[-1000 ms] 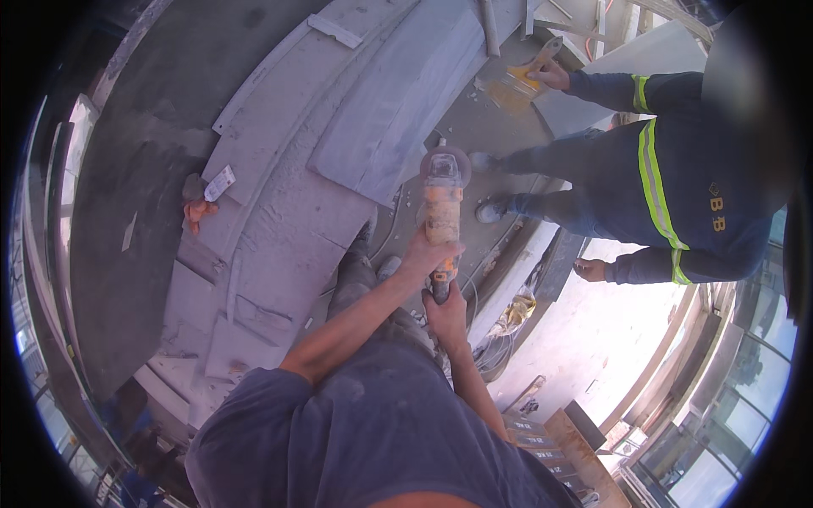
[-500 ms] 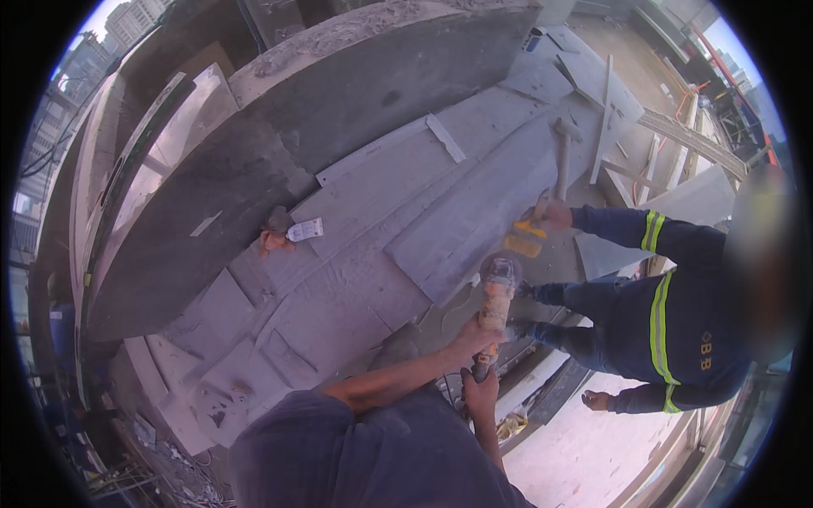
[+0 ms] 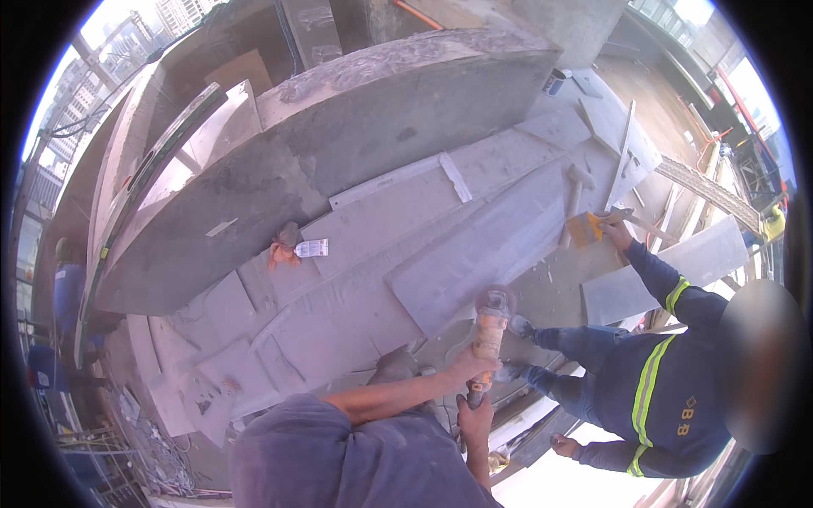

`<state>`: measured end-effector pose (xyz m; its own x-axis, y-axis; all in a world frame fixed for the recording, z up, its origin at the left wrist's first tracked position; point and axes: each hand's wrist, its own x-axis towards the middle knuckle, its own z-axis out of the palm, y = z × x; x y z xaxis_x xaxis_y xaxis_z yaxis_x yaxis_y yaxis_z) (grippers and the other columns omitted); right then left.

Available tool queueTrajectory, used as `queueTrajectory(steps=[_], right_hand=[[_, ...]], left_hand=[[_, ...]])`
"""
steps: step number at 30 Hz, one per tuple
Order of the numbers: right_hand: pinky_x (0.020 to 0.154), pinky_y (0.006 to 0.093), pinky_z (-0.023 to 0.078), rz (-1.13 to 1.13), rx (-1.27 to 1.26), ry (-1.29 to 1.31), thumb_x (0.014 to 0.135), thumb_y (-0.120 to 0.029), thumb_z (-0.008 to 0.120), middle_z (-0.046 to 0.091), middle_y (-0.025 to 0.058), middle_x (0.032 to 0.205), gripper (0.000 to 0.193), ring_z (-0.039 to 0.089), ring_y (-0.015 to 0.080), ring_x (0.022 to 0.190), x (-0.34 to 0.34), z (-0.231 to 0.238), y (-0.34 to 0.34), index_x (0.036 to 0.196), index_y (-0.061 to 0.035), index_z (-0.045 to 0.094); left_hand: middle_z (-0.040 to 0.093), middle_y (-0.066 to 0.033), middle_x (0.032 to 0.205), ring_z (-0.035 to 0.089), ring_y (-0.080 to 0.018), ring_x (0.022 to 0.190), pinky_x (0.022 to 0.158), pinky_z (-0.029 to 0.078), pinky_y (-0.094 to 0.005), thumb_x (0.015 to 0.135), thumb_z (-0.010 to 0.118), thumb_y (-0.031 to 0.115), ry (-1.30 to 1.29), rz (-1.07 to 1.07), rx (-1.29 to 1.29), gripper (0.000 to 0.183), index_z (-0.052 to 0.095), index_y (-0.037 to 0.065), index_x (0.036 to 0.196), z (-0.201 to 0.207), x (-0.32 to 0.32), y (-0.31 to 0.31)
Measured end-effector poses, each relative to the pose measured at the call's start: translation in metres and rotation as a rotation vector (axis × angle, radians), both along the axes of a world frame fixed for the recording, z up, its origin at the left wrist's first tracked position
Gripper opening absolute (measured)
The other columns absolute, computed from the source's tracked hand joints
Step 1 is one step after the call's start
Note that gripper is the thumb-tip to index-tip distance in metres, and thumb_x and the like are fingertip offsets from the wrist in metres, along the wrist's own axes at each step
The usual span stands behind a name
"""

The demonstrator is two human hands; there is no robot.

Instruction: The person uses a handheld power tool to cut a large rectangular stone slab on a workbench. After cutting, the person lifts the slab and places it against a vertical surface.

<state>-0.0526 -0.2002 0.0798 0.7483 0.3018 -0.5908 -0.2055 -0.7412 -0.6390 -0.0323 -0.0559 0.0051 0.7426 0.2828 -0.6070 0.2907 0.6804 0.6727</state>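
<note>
1 angle grinder (image 3: 489, 334), orange w/ dusty grey head, is up in front of the person's torso, 2 hands on it: L hand (image 3: 474, 364) wrapped round the body, R hand (image 3: 475, 415) gripping the rear end. Long axis runs away from the person, tipped slightly R, disc (image 3: 496, 298) at the far end. Disc sits nr the near long edge of 1 big grey slab (image 3: 483, 245); can't tell if touching. Slab lies flat on the worktop (image 3: 339, 317), long axis slanting up to the R. Open room: a strip of floor (image 3: 544, 286) btw slab edge & 1 co-worker (image 3: 610, 398), whose feet are close to the disc, so not much space R of the grinder; more flat surface to the L, w/ a few thin sheets about. Co-worker has 1 yellow wide-bladed tool (image 3: 584, 229) in one hand nr the slab's far R end; other hand (image 3: 562, 445) hangs low. Further L on the worktop, 1 white tube (image 3: 312, 248) beside 1 orange crumpled item (image 3: 284, 256), nr the foot of a curved grey wall (image 3: 364, 135) bounding the far edge.
</note>
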Motion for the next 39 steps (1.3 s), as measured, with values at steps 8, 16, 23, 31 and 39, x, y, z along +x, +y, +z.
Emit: queueTrajectory(steps=[8, 16, 23, 31, 39], right_hand=[[0.078, 0.0464, 0.059, 0.044, 0.034, 0.024, 0.095, -0.02, 0.079, 0.078, 0.02, 0.096, 0.047, 0.077, 0.0303, 0.083, -0.011, 0.006, -0.034, 0.133, 0.0043, 0.069], [0.089, 0.0612, 0.056, 0.117, -0.022, 0.006, 0.094, -0.038, 0.08, 0.076, 0.038, 0.104, 0.056, 0.072, 0.0591, 0.106, -0.006, -0.024, -0.071, 0.125, 0.0067, 0.066], [0.069, 0.0494, 0.058, 0.05, 0.015, 0.163, 0.096, -0.037, 0.08, 0.077, 0.0246, 0.087, 0.051, 0.078, 0.0353, 0.071, 0.0, -0.013, -0.071, 0.123, 0.004, 0.066], [0.062, 0.0371, 0.056, 0.039, 0.135, 0.004, 0.097, -0.028, 0.084, 0.072, 0.0089, 0.083, 0.044, 0.069, 0.0174, 0.065, 0.018, -0.026, -0.057, 0.124, 0.0006, 0.064], [0.056, 0.0383, 0.051, -0.094, 0.143, 0.181, 0.094, -0.024, 0.084, 0.069, 0.0069, 0.076, 0.05, 0.065, 0.0164, 0.058, 0.04, -0.061, -0.028, 0.133, 0.0007, 0.064]], left_hand=[[0.077, -0.0067, 0.114, 0.076, -0.0183, 0.099, 0.086, 0.062, -0.0383, 0.085, 0.095, 0.02, 0.035, -0.04, 0.075, 0.064, 0.065, 0.004, 0.139, 0.015, -0.019, -0.03], [0.074, -0.0078, 0.105, 0.077, -0.0201, 0.086, 0.073, 0.066, -0.0396, 0.089, 0.09, 0.015, 0.045, -0.029, -0.091, 0.052, 0.063, 0.003, 0.132, 0.01, -0.021, -0.049], [0.073, -0.0072, 0.107, 0.077, -0.0197, 0.089, 0.074, 0.068, -0.0402, 0.092, 0.088, 0.013, 0.016, -0.093, -0.069, 0.049, 0.062, 0.004, 0.133, 0.002, -0.011, -0.055], [0.071, -0.0077, 0.108, 0.076, -0.02, 0.092, 0.077, 0.065, -0.0386, 0.088, 0.087, 0.011, 0.01, -0.055, -0.035, 0.056, 0.06, 0.004, 0.136, 0.005, 0.017, -0.045], [0.073, -0.0082, 0.11, 0.076, -0.0207, 0.092, 0.077, 0.064, -0.0392, 0.085, 0.089, 0.009, -0.05, -0.054, 0.057, 0.058, 0.062, 0.003, 0.136, -0.018, 0.042, -0.016]])
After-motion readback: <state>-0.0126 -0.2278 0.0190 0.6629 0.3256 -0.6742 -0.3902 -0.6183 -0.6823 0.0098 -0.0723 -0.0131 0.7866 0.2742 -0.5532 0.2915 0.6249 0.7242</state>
